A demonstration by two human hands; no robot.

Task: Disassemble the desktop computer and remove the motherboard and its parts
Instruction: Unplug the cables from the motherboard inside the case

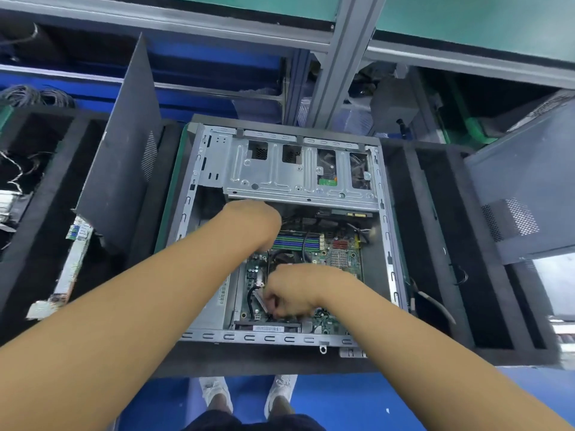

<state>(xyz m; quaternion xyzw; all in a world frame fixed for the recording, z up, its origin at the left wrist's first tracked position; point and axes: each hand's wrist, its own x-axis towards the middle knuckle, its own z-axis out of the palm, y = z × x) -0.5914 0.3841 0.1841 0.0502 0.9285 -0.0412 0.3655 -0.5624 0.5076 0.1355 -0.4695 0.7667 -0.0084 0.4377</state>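
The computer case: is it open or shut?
Open. The computer case has no cover: the green motherboard shows inside, left hand reaches in, right hand pinches a white connector.

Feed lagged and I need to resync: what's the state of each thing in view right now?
Computer case: open, lying on its side.
Side panel: off, standing upright at the left.
Drive cage: mounted in the case.
Motherboard: in the case.
Left hand: reaching under the cage, fingers hidden.
Right hand: pinching a pale connector on the board.
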